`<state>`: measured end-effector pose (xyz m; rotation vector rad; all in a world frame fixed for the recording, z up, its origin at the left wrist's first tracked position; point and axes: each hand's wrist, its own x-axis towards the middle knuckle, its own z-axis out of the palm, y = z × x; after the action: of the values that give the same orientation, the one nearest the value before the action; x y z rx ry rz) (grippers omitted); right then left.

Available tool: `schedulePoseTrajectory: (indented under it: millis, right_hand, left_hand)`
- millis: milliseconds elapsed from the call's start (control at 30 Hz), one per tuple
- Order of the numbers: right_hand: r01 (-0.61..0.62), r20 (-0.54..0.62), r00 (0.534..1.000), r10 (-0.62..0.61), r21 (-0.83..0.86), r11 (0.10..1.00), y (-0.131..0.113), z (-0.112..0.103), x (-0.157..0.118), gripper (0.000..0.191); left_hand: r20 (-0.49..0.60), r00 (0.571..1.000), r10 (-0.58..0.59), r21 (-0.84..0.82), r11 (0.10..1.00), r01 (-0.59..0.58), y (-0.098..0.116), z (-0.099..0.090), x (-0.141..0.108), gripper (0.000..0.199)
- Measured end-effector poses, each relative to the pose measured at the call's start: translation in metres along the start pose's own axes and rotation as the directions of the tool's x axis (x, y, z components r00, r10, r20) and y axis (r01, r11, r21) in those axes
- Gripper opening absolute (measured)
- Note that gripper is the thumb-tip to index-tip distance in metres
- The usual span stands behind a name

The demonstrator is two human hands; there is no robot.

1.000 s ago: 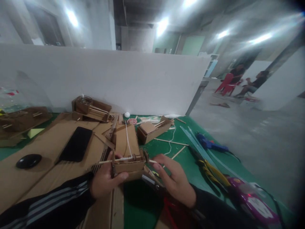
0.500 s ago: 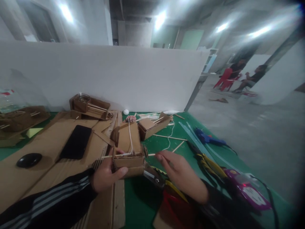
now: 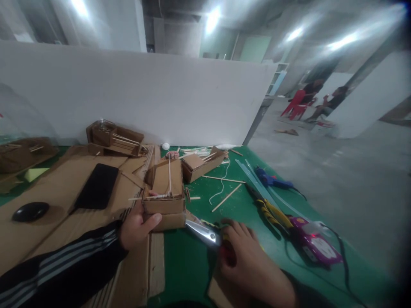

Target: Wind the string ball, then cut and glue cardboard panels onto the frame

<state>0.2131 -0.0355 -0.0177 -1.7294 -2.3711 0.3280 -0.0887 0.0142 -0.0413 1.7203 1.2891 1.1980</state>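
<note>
Left hand (image 3: 138,226) grips the small cardboard box (image 3: 163,201) at the surface's near edge, right hand (image 3: 247,261) closed on scissors (image 3: 205,233) just beside it; keep box braced, blades angled clear of the white string (image 3: 169,177).

Open green mat (image 3: 192,273) lay btwn the left hand (image 3: 136,224) and right hand (image 3: 247,261), w/ only the scissors blade (image 3: 202,233) crossing it. Left hand's far side was blocked by the cardboard box model (image 3: 163,192); a small cardboard tray (image 3: 197,166) stood just behind that. To the right, pliers (image 3: 269,209), blue glue gun (image 3: 272,180) and purple tool (image 3: 313,244) crowded the mat edge. Loose sticks (image 3: 226,197) and white string (image 3: 220,186) littered the middle gap. Left side: phone (image 3: 98,186) on cardboard sheet (image 3: 58,188).
</note>
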Motion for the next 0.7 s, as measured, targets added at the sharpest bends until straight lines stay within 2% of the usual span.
schedulePoseTrajectory:
  millis: [167, 300, 400, 500, 567, 633, 700]
  right_hand:
    - [-0.037, -0.058, 0.998, 0.032, -0.083, 0.996, 0.024, -0.013, 0.004, 0.028]
    - [-0.110, -0.093, 0.991, 0.099, -0.118, 0.987, 0.052, -0.028, 0.018, 0.028]
    - [-0.132, -0.088, 0.989, 0.121, -0.138, 0.982, 0.062, -0.026, 0.028, 0.028]
    - [-0.107, -0.043, 0.994, 0.102, -0.154, 0.982, 0.057, -0.019, 0.031, 0.033]
    - [-0.068, -0.086, 0.995, 0.055, -0.155, 0.986, 0.048, -0.017, 0.027, 0.036]
    - [-0.003, -0.122, 0.992, -0.014, -0.138, 0.990, 0.036, -0.019, 0.016, 0.030]
    - [0.071, -0.025, 0.997, -0.073, -0.090, 0.993, 0.025, -0.020, 0.002, 0.022]
  left_hand:
    - [-0.049, 0.998, -0.027, -0.032, 0.999, 0.025, -0.003, -0.001, -0.003, 0.041]
    - [0.030, 0.999, 0.022, 0.007, 1.000, -0.023, -0.004, -0.003, -0.005, 0.036]
    - [0.056, 0.997, 0.052, 0.045, 0.997, -0.054, -0.003, -0.004, -0.004, 0.032]
    - [0.043, 0.998, 0.052, 0.043, 0.998, -0.054, 0.000, -0.003, -0.003, 0.031]
    - [0.035, 0.998, 0.045, 0.027, 0.999, -0.046, 0.001, -0.002, -0.003, 0.032]
    - [0.038, 0.998, 0.040, 0.006, 0.999, -0.040, 0.000, -0.001, -0.003, 0.033]
    - [0.045, 0.998, 0.046, -0.019, 0.999, -0.045, -0.001, -0.001, -0.003, 0.034]
